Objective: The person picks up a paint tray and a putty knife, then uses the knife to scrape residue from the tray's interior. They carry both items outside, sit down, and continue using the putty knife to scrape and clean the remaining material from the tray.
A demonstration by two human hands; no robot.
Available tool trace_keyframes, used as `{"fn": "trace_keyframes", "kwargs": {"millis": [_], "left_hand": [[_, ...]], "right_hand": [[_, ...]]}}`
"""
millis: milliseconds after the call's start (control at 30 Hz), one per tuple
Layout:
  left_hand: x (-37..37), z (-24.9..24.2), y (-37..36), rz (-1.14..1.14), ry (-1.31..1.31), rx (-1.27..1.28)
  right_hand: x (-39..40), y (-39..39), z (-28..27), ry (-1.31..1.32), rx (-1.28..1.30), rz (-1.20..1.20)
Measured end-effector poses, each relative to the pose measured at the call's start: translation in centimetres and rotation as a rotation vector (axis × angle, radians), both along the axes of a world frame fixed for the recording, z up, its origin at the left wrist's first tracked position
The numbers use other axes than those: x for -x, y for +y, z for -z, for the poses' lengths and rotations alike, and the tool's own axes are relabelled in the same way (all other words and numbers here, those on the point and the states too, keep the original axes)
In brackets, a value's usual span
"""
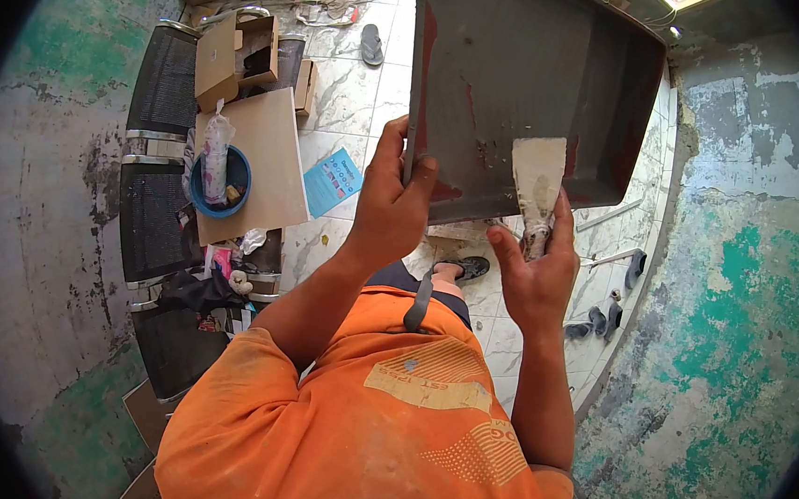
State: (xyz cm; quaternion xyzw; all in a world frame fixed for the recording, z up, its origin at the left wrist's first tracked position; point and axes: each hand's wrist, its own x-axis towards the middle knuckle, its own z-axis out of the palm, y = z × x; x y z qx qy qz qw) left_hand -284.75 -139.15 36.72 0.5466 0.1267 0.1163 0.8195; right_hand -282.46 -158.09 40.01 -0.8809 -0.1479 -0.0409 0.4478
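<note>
My left hand (390, 207) is closed on the near left edge of a large dark grey tray (526, 72), its thumb on the inner face and its fingers around the side. The tray is shallow, with raised rims and reddish patches along its edges, and it is held up tilted in front of me. A putty knife (537, 171) with a wide, whitish-smeared blade is in my right hand (544, 284), fingers wrapped round its handle. The blade points away from me and overlaps the tray's lower right part in this view.
On the left, a row of black mesh chairs (154, 202) carries a board (272, 146), a blue bucket (247, 186) and an open cardboard box (218, 57). A blue leaflet (332, 183) lies beside them. Sandals (371, 46) and dark shoes (598, 321) lie on the tiled floor. Walls with peeling paint flank both sides.
</note>
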Motion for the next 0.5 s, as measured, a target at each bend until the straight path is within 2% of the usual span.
{"fn": "trace_keyframes", "kwargs": {"millis": [133,300,400,500], "left_hand": [[-0.2,0.1,-1.7,0.004,-0.062,-0.024],[-0.2,-0.2,-3.2,0.03,-0.054,-0.081],[-0.6,0.0,-3.8,-0.067,-0.052,-0.043],[-0.4,0.2,-3.9,-0.067,-0.02,-0.176]], "right_hand": [[-1.7,1.3,-1.6,0.174,-0.109,0.058],[-3.5,4.1,-0.8,0.076,-0.169,0.117],[-3.8,4.8,-0.7,0.017,-0.2,0.193],[-3.6,4.9,-0.6,-0.035,-0.135,0.205]]}}
